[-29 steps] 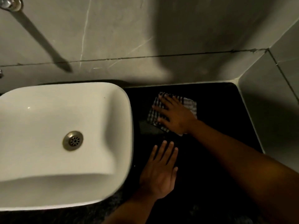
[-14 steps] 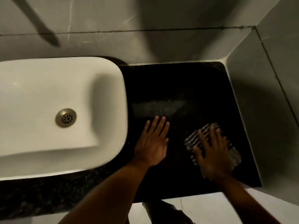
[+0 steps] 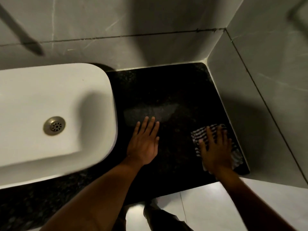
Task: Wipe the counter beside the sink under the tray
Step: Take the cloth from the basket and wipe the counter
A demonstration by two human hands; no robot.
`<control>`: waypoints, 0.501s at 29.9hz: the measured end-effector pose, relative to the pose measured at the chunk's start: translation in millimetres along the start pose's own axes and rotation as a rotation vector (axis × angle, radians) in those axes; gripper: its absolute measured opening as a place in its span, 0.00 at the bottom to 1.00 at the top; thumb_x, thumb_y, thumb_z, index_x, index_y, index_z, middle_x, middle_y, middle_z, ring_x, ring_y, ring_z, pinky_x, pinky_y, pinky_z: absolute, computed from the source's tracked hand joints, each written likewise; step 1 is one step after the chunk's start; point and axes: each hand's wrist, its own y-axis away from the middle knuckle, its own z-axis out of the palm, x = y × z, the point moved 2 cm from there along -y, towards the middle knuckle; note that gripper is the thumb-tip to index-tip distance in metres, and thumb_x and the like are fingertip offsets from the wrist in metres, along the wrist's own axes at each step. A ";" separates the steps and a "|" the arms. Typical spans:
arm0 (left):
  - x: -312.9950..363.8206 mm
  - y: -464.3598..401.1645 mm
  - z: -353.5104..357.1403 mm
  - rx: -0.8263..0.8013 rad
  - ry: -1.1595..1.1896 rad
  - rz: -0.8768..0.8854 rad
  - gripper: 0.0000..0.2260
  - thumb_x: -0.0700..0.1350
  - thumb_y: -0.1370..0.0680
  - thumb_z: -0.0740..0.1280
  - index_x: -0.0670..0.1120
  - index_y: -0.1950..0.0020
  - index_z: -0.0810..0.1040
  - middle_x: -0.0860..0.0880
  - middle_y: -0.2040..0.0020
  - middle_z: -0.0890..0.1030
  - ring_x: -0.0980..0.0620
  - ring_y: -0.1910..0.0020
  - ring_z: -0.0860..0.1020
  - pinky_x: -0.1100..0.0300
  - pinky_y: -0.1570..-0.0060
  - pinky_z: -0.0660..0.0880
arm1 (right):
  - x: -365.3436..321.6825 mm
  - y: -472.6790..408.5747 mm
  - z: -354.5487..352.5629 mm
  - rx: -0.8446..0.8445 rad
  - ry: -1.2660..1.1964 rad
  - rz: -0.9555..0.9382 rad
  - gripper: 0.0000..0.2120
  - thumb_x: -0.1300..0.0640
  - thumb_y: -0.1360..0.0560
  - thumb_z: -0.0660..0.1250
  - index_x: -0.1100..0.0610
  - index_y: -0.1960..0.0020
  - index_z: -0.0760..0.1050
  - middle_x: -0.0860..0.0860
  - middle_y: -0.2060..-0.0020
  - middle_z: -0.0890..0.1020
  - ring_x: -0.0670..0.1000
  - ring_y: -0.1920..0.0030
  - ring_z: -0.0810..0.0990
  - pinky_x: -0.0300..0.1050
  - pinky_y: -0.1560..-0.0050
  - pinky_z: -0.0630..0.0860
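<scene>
The black speckled counter (image 3: 166, 84) lies to the right of the white sink (image 3: 55, 117). A checked cloth (image 3: 198, 136) lies flat near the counter's front right corner. My right hand (image 3: 215, 149) presses down on the cloth with fingers spread, covering most of it. My left hand (image 3: 145, 142) rests flat on the bare counter beside the sink, fingers apart, holding nothing. A paler streak (image 3: 150, 112) shows on the counter just beyond my left fingertips. No tray is in view.
Grey tiled walls (image 3: 166, 30) close the counter at the back and on the right (image 3: 266, 97). The sink's metal drain (image 3: 54, 125) sits left. The counter's front edge drops to a light tiled floor (image 3: 208, 205), where my leg shows.
My right hand has dragged the cloth from the back of the counter near the sink to the front right corner. My left hand stayed flat in place. The view tilted down.
</scene>
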 end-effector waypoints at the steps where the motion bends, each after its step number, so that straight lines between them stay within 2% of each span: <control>1: -1.1 -1.0 0.1 0.003 -0.006 0.000 0.27 0.52 0.20 0.52 0.47 0.21 0.60 0.47 0.21 0.59 0.45 0.20 0.55 0.43 0.24 0.55 | -7.2 20.0 5.5 -0.006 0.014 0.000 0.34 0.35 0.24 0.44 0.46 0.21 0.50 0.56 0.21 0.48 0.60 0.21 0.46 0.61 0.23 0.45; 3: 0.0 -2.2 0.5 0.015 -0.011 -0.002 0.27 0.52 0.21 0.53 0.47 0.22 0.61 0.47 0.21 0.60 0.45 0.21 0.55 0.43 0.24 0.55 | -30.3 52.9 15.9 0.015 0.006 -0.020 0.33 0.35 0.24 0.47 0.45 0.21 0.52 0.57 0.21 0.50 0.61 0.21 0.48 0.59 0.23 0.44; 6: 2.7 -1.3 -1.7 0.031 -0.011 -0.015 0.27 0.53 0.21 0.54 0.47 0.23 0.63 0.47 0.22 0.63 0.44 0.22 0.59 0.44 0.25 0.57 | -66.8 56.1 17.3 0.028 -0.056 -0.056 0.32 0.35 0.24 0.51 0.46 0.23 0.58 0.59 0.22 0.56 0.63 0.23 0.54 0.60 0.24 0.47; 9: 9.0 -7.9 -17.0 0.014 0.064 -0.043 0.23 0.56 0.21 0.54 0.50 0.29 0.71 0.48 0.30 0.72 0.44 0.30 0.68 0.46 0.34 0.67 | -58.6 42.7 -4.1 0.026 -0.211 0.027 0.33 0.33 0.25 0.49 0.48 0.25 0.63 0.57 0.25 0.64 0.61 0.26 0.63 0.60 0.27 0.60; 12: 38.9 -19.2 -33.5 -0.179 0.195 0.028 0.25 0.64 0.23 0.54 0.49 0.35 0.74 0.46 0.40 0.76 0.44 0.41 0.75 0.48 0.42 0.73 | -19.1 48.9 -22.4 -0.026 -0.288 0.187 0.35 0.32 0.26 0.56 0.52 0.27 0.63 0.59 0.30 0.70 0.62 0.32 0.70 0.58 0.34 0.71; 15: 75.5 -31.2 -37.5 -0.429 0.283 0.044 0.28 0.64 0.30 0.66 0.48 0.37 0.73 0.45 0.42 0.79 0.42 0.44 0.78 0.49 0.45 0.77 | 1.6 56.3 -16.6 -0.253 -0.335 0.320 0.40 0.32 0.31 0.65 0.55 0.29 0.63 0.59 0.34 0.73 0.63 0.36 0.74 0.58 0.37 0.74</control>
